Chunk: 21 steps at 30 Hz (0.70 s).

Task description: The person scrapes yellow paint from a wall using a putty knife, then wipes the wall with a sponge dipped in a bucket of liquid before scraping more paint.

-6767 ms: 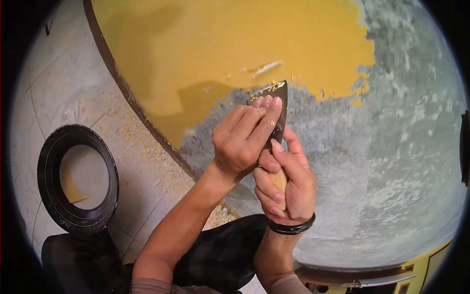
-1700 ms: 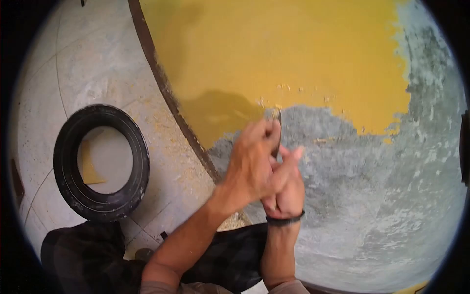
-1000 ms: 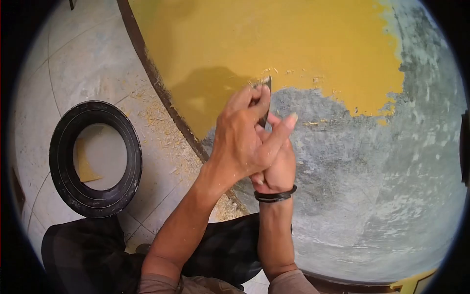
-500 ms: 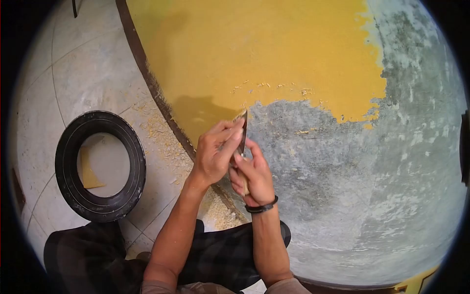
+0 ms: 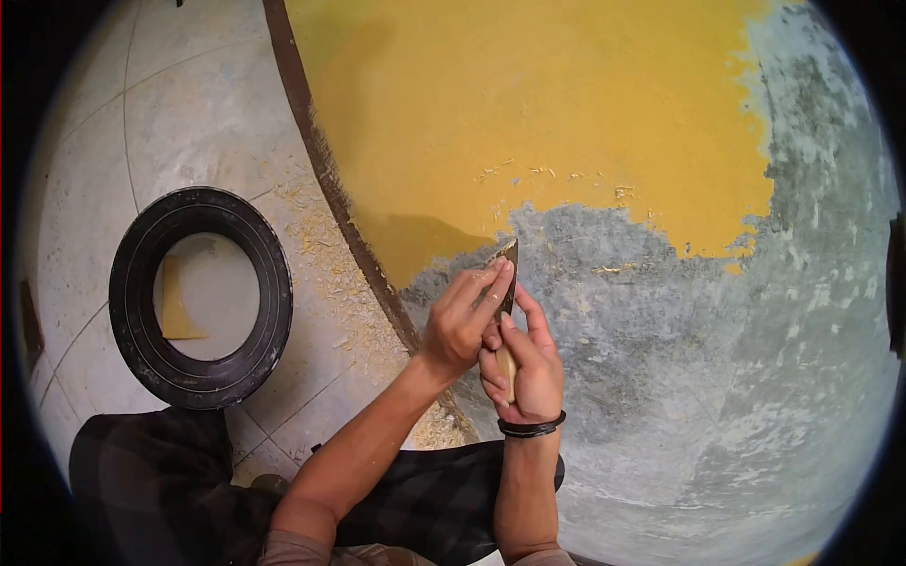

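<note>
In my right hand [image 5: 530, 368] is a knife [image 5: 511, 283], its pale wooden handle wrapped by my fingers and its dark pointed blade aimed up the wall. My left hand [image 5: 461, 319] presses its fingers together against the blade, close to the tip. Pale scrapings cling along the blade's edge. The tip overlaps the ragged border between the yellow paint [image 5: 528, 104] and the bare grey patch [image 5: 613, 321] of wall. Several curled paint flakes [image 5: 543, 172] stick to the yellow surface just above.
A black round tub [image 5: 127, 292] stands on the tiled floor [image 5: 203, 123] at the left, with whitish liquid and a yellow piece [image 5: 179, 316] inside. Paint shavings [image 5: 326, 255] litter the floor along the brown strip [image 5: 316, 141] at the wall's foot. My dark-clad leg [image 5: 151, 472] is bent below the tub.
Both hands and the knife have shifted down and to the right in view. The tip sits lower against the grey patch, and the whole view has shifted somewhat.
</note>
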{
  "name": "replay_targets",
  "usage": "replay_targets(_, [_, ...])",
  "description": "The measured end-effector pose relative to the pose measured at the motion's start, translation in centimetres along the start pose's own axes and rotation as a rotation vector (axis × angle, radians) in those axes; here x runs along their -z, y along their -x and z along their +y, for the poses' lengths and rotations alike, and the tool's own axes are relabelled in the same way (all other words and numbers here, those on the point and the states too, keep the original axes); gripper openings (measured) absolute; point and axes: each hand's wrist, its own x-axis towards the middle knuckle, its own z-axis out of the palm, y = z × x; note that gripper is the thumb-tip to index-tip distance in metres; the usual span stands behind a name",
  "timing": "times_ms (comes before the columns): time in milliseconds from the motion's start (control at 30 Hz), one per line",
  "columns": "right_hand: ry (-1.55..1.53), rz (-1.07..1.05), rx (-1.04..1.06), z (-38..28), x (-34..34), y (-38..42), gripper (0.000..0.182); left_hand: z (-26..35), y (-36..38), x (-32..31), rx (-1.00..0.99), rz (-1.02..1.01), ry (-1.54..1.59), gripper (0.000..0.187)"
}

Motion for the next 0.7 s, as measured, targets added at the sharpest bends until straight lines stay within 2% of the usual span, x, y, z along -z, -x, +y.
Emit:
replay_targets(67, [0.024, 0.047, 0.012, 0.2, -0.4, 0.1, 0.047, -0.6, 0.6, -1.6, -0.013, 0.155, -0.02, 0.052])
replay_targets(100, [0.012, 0.055, 0.003, 0.1, -0.4, 0.0, 0.047, -0.9, 0.7, -2.0, -0.005, 0.16, -0.016, 0.052])
replay_targets(167, [0.005, 0.06, -0.009, 0.0, -0.2, -0.5, 0.048, -1.6, 0.5, -2.6, -0.05, 0.214, -0.063, 0.078])
replay_targets(267, [-0.038, 0.0, -0.046, -0.5, 0.0, -1.8, 0.049, -2.4, -1.3, -2.0, -0.101, 0.275, -0.129, 0.077])
replay_targets(367, [-0.028, 0.088, -0.044, -0.7, -2.1, -1.1, 0.049, -1.0, -0.5, -1.3, -0.033, 0.206, -0.097, 0.073])
replay_targets(467, [-0.007, 0.083, -0.06, -1.1, -0.2, 0.1, 0.048, -1.5, -1.6, -1.2, -0.048, 0.178, -0.098, 0.067])
replay_targets(533, [0.016, 0.107, -0.08, -1.6, -0.9, -0.6, 0.048, -0.8, -1.2, -1.2, -0.031, 0.147, -0.119, 0.06])
replay_targets(600, [0.023, 0.056, -0.089, -1.6, -2.0, -2.3, 0.048, -1.5, -2.0, -0.4, -0.026, 0.105, -0.115, 0.061])
replay_targets(667, [0.006, 0.063, -0.081, -1.3, -2.5, -2.2, 0.048, -1.5, -2.3, 0.2, 0.082, 0.097, -0.11, 0.061])
replay_targets(700, [0.02, 0.096, -0.071, -1.3, -2.6, -1.7, 0.047, -1.3, -2.1, 0.2, 0.062, 0.108, -0.13, 0.057])
